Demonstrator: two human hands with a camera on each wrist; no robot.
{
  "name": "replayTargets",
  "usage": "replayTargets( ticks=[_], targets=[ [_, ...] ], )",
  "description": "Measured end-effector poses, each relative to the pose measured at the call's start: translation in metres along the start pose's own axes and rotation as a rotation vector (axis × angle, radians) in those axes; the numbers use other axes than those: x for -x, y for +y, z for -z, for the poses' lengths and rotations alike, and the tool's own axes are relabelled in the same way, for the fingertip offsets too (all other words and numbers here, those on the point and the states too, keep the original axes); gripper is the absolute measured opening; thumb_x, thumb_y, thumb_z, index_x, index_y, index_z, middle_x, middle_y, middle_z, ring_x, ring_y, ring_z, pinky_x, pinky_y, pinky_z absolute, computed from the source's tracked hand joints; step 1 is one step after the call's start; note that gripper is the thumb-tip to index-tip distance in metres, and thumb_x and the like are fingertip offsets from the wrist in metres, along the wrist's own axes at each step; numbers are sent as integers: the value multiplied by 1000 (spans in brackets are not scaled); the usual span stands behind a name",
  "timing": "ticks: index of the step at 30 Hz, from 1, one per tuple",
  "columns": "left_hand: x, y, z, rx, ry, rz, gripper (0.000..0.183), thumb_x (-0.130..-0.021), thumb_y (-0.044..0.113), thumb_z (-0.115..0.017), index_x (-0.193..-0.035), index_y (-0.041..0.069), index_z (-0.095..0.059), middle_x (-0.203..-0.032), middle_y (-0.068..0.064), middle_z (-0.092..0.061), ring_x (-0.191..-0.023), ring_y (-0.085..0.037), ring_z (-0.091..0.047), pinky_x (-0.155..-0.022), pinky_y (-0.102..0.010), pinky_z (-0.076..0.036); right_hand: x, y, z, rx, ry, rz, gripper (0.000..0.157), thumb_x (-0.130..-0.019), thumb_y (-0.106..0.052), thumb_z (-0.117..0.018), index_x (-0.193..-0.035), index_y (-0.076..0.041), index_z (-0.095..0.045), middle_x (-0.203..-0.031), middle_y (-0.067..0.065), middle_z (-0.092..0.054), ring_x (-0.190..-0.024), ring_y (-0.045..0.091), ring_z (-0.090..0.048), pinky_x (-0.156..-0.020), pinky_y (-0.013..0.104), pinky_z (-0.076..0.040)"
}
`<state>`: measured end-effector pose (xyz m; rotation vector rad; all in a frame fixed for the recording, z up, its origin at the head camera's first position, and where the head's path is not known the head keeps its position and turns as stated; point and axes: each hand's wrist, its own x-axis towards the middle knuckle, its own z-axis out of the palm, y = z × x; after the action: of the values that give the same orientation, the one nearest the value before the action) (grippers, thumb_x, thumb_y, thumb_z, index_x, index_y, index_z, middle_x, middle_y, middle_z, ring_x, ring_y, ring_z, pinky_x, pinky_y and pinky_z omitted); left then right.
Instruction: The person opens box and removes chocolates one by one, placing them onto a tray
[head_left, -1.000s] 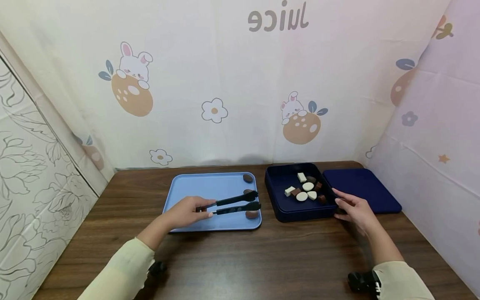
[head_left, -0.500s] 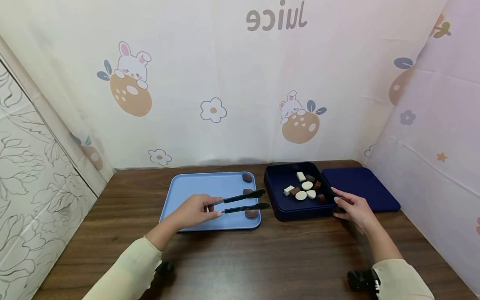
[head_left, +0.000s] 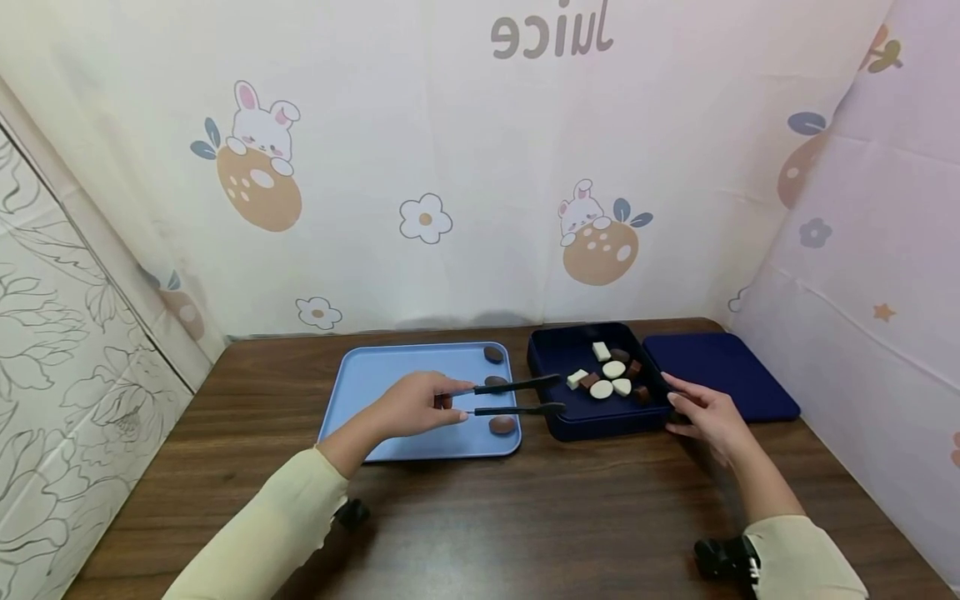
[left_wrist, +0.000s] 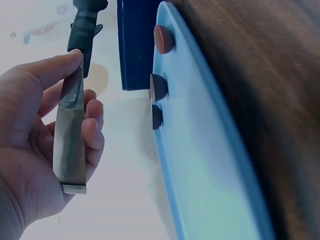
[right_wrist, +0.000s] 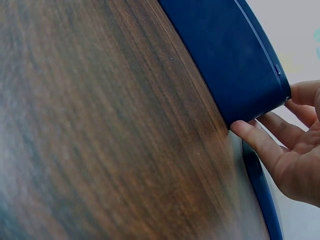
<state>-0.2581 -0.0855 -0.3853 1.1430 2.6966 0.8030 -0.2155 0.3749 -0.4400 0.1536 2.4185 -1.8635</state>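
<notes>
My left hand (head_left: 416,407) pinches black-tipped metal tongs (head_left: 517,410) between thumb and fingers. Their arms stand apart, with nothing between them, and the tips overlap the left rim of a navy box (head_left: 611,427). In the left wrist view, the metal handle (left_wrist: 70,145) lies along the fingers. The box holds several chocolates, among them white ovals (head_left: 602,389), a white block (head_left: 601,351) and brown cubes (head_left: 633,369). My right hand (head_left: 705,415) holds the box's front right corner; the right wrist view shows the thumb (right_wrist: 255,140) low at that corner and the fingers along the side.
A light blue tray (head_left: 405,362) stands left of the box, with three dark oval chocolates (head_left: 502,425) along its right edge. The flat navy lid (head_left: 720,367) lies right of the box. A printed curtain (head_left: 450,167) hangs behind the wooden table (head_left: 480,517).
My left hand has carried the tongs rightward, from over the tray to the box's left rim, and their tips have spread wider. My right hand has stayed at the box corner.
</notes>
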Motion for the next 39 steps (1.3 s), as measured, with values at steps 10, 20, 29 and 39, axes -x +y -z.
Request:
replayTargets(
  ticks=[10,20,29,39],
  targets=[
    [-23,11,9,-87,-31,-54,45,-92,30,-70,-134,17,-63,-81,9,-60,-70,-8,-51,-61,-27,-45,-1,-1,0,3,8,11,58,-103,-29,-51,-152,-6,-29,-152,30,-22,-134,42,-29,-83,36,-54],
    [-46,17,13,-139,-82,-70,44,-92,32,-68,-134,20,-62,-77,11,-59,-62,-8,-50,-59,-26,-42,0,-1,1,9,7,14,58,-103,-30,-52,-152,-8,-31,-152,30,-23,-133,39,-32,-84,35,-53],
    [-69,18,13,-160,-149,-86,44,-93,31,-68,-135,19,-62,-76,12,-60,-66,-6,-53,-61,-25,-45,1,0,0,11,7,9,59,-102,-30,-53,-152,-7,-31,-152,30,-24,-127,30,-41,-84,36,-53],
    [-93,24,13,-210,-171,-70,43,-90,29,-69,-131,20,-65,-51,8,-44,-48,-7,-40,-49,-23,-32,1,0,0,21,7,16,59,-103,-30,-52,-152,-7,-29,-152,30,-23,-132,38,-36,-84,36,-54]
  ],
)
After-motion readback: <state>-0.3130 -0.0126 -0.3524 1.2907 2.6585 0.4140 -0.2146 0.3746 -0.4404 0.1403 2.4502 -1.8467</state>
